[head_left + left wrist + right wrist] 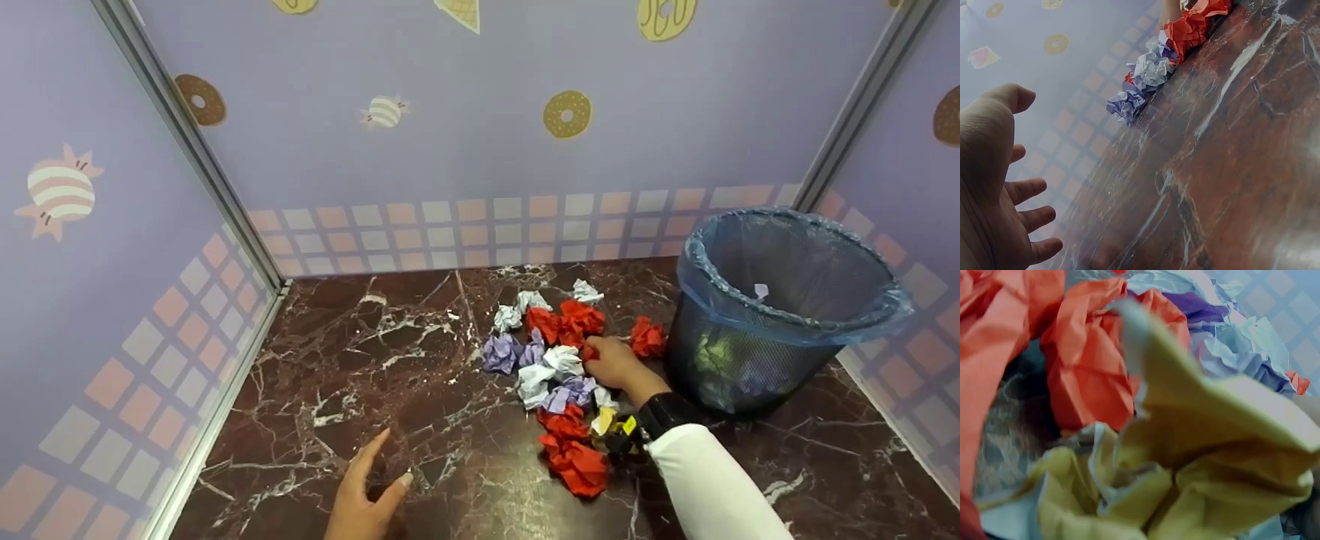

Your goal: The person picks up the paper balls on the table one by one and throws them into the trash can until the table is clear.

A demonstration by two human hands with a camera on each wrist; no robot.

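Enclosing the area, patterned lilac panels [465, 150] are rising on three sides. One marbled tabletop [420, 420], dark red with pale veins, is spreading beneath. One black mesh bin [735, 367] is standing at the right, wearing a blue liner [795, 324]. One heap of crumpled paper [564, 363] is lying left of the bin: red, white, lilac and yellow pieces are touching and overlapping. One right hand [619, 366], with white sleeve [712, 480], is resting at the heap's right edge, thumb and fingers pinching a red ball [591, 352]. One left hand [366, 487] is hanging over the tabletop, well apart from the paper, thumb and fingers standing apart. One stray scarlet ball [647, 337] is sitting between heap and bin. One pale scrap [761, 291] is showing inside the liner.
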